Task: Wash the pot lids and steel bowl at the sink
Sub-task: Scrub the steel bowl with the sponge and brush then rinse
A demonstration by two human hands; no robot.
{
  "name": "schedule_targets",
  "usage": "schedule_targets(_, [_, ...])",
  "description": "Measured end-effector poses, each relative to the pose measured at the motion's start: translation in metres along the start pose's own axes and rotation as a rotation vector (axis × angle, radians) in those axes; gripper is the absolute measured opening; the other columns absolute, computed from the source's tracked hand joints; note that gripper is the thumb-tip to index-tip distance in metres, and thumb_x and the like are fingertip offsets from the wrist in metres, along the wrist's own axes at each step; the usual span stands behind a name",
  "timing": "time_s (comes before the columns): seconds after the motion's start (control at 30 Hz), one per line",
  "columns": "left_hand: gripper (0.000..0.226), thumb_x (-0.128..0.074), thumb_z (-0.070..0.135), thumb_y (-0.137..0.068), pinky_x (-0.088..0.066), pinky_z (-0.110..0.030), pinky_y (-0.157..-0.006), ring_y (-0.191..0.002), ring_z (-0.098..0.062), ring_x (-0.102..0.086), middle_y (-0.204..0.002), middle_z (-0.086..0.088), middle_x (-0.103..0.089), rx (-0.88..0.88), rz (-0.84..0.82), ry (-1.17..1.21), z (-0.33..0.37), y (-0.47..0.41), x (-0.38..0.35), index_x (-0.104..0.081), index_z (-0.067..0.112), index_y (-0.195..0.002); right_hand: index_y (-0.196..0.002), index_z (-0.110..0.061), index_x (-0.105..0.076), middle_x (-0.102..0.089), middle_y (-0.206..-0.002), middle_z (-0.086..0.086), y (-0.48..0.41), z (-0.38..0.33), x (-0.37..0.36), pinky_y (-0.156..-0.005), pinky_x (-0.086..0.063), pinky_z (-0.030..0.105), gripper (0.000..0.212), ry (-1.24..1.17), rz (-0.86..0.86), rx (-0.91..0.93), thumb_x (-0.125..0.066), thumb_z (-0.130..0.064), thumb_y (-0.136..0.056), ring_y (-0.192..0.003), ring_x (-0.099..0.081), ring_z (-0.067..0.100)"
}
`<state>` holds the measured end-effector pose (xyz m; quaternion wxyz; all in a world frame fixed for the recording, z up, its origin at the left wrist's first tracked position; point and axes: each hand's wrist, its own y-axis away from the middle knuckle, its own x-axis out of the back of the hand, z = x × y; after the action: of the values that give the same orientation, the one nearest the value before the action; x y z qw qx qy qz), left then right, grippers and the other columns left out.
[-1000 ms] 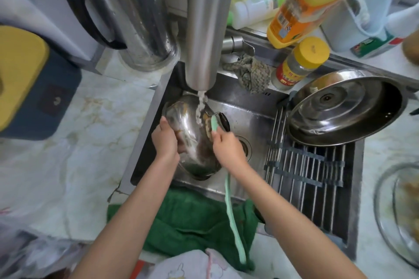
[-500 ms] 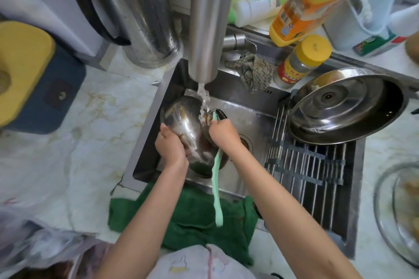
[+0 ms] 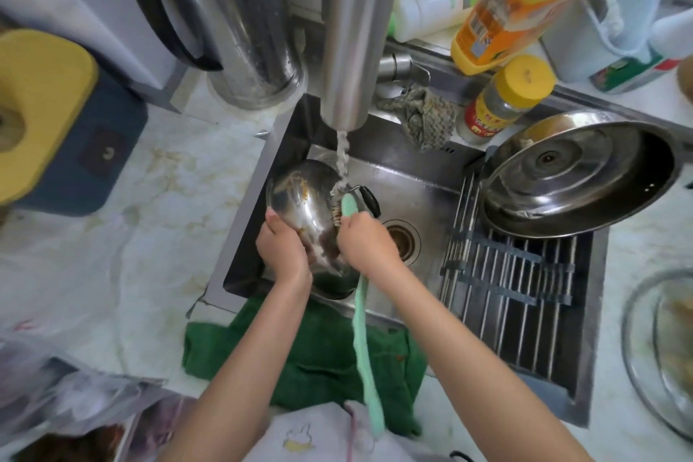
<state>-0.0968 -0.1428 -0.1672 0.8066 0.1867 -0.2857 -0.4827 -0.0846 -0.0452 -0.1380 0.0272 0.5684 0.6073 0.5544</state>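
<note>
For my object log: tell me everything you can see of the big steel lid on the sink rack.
The big steel lid lies inner side up, tilted, on the slatted rack over the sink's right half. Shiny, round, with stepped rings, a central fixing and two small holes near the rim; pale scraps cling to its far edge. The left hand and right hand are clear of it.

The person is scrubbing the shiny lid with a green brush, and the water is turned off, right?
Not quite: the water is on. The head view shows a stream falling from the tap onto the shiny lid. The rest is right: the left hand holds the lid and the right hand grips the green brush against it.
</note>
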Motion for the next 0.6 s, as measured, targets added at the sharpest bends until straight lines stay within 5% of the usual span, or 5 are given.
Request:
schedule_targets(0.13, [0.041,-0.032,0.041,-0.102,-0.054,-0.054,-0.084,-0.092,-0.043,-0.064,-0.089,-0.023,-0.064,-0.021,-0.022,-0.035,-0.003,0.004,0.002,-0.056,0.015,-0.080,-0.119,-0.001,-0.055,-0.063,-0.113,0.018,-0.007,0.003,0.001,-0.085,-0.050,0.040,0.032,-0.057,0.028,-0.069,-0.036,-0.016,-0.099,-0.104,-0.060,0.035])
schedule_targets(0.3, [0.044,-0.029,0.030,-0.105,-0.052,-0.039,-0.081,-0.086,-0.029,-0.064,-0.085,-0.009,-0.063,-0.177,-0.041,-0.155,0.006,-0.007,0.003,-0.060,0.006,-0.084,-0.144,-0.008,-0.033,-0.067,-0.084,0.013,0.037,-0.001,-0.028,-0.060,-0.049,0.037,0.047,0.078,0.292,0.300,-0.031,-0.030,-0.103,-0.075,-0.064,0.032])
schedule_targets(0.4, [0.046,-0.031,0.032,-0.104,-0.054,-0.052,-0.073,-0.072,-0.035,-0.061,-0.069,-0.006,-0.055,-0.238,-0.051,-0.200,0.000,-0.010,0.005,-0.049,0.014,-0.066,-0.148,-0.017,-0.036,-0.070,-0.093,0.015,-0.010,0.009,-0.001,-0.061,-0.045,0.030,0.048,0.005,0.263,0.290,-0.035,-0.032,-0.103,-0.084,-0.066,0.032])
schedule_targets(0.47, [0.049,-0.031,0.031,-0.104,-0.050,-0.048,-0.063,-0.060,-0.033,-0.050,-0.060,-0.005,-0.044,-0.283,-0.074,-0.237,-0.001,-0.011,0.007,-0.038,0.015,-0.059,-0.146,-0.021,-0.041,-0.070,-0.104,0.014,-0.023,0.012,0.022,-0.059,-0.035,0.025,0.044,-0.065,0.211,0.231,-0.038,-0.031,-0.103,-0.092,-0.065,0.029])
schedule_targets(0.6, [0.040,-0.038,0.021,-0.104,-0.041,-0.029,-0.058,-0.062,-0.017,-0.052,-0.066,-0.001,-0.055,-0.322,-0.129,-0.252,0.001,-0.010,0.004,-0.053,0.010,-0.069,-0.144,-0.027,-0.041,-0.068,-0.072,0.002,0.021,0.007,0.002,-0.043,-0.037,0.023,0.044,0.005,0.236,0.530,-0.041,-0.035,-0.101,-0.049,-0.053,0.012])
